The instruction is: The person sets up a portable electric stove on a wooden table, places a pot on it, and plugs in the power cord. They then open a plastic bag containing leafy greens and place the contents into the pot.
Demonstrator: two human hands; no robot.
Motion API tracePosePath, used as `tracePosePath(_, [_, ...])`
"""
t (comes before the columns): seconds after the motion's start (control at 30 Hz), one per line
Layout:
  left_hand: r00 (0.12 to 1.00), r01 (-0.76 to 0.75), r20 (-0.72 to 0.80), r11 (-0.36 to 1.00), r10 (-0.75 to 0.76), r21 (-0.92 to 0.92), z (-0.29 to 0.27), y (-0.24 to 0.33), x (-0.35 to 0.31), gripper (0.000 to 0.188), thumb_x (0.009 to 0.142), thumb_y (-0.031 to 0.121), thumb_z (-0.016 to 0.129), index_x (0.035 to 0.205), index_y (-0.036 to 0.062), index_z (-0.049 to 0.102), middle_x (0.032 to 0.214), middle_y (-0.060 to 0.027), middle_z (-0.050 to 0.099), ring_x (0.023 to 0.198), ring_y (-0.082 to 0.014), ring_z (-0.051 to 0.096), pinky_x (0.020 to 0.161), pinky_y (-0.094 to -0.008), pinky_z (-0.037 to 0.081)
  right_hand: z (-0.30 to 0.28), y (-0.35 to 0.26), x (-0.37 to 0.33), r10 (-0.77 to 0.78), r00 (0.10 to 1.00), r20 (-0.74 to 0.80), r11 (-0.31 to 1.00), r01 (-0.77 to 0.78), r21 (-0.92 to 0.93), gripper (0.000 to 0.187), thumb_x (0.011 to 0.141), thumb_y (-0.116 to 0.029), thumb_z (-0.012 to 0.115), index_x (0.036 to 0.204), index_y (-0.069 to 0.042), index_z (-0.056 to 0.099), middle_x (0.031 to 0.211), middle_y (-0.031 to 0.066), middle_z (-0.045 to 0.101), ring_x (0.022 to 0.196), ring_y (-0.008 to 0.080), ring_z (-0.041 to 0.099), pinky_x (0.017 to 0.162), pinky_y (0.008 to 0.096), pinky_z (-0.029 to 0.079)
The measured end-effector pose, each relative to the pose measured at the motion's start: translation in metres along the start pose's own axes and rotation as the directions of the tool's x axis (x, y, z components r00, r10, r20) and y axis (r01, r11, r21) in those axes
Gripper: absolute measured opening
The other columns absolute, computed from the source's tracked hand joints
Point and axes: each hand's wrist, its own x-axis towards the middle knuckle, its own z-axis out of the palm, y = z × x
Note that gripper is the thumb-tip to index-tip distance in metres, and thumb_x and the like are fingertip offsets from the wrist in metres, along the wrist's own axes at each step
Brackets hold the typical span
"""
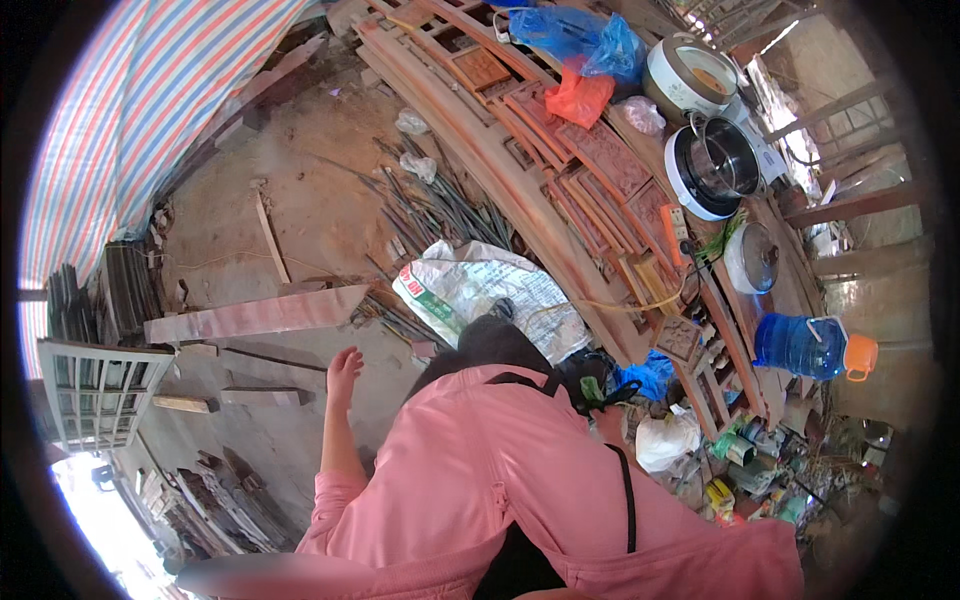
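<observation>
My left hand (345,367) is raised over the grey floor, with its fingers apart and nothing in them. The wooden plank (260,313) lies just beyond it. On the right side, my right hand (607,412) reaches down beside a dark bag-like bundle (582,378) with black straps and a bit of green. Its fingers are mostly hidden among the dark material, so their grip does not show. A white woven sack (500,285) with printing is spread out ahead of me. My pink jacket fills the lower middle.
Long carved wooden boards (590,215) run along the right. On them stand a rice cooker (692,75), a pot (725,157) on a cooker, and a lidded pot (752,258). A blue water jug (800,346) is nearby. Metal rods (440,205) lie ahead; a window frame (103,393) stands left.
</observation>
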Motion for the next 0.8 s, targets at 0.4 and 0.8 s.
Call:
tracePosePath(0.4, [0.898, -0.313, 0.374, 0.933, 0.231, 0.176, 0.147, 0.179, 0.156, 0.027, 0.096, 0.017, 0.056, 0.116, 0.0001, 0.061, 0.099, -0.0066, 0.067, 0.088, -0.0124, 0.06, 0.077, -0.0255, 0.047, -0.218, -0.16, -0.015, -0.103, 0.946, -0.306, 0.991, 0.123, 0.046, 0.025, 0.074, -0.026, 0.07, 0.088, -0.006, 0.065, 0.076, 0.0103, 0.06, 0.068, 0.0241, 0.059, 0.06, 0.0376, 0.045])
tracePosePath(0.8, [0.557, -0.698, 0.731, 0.699, 0.393, 0.157, 0.42, 0.386, 0.322, 0.03, 0.09, 0.02, 0.064, 0.115, 0.003, 0.063, 0.094, -0.01, 0.069, 0.082, -0.0139, 0.065, 0.073, -0.0299, 0.051, -0.319, -0.282, -0.001, 0.07, 0.768, -0.637, 0.845, 0.294, 0.446, 0.028, 0.073, 0.0, 0.066, 0.099, -0.003, 0.057, 0.096, 0.005, 0.05, 0.085, 0.0164, 0.047, 0.073, 0.0304, 0.041])
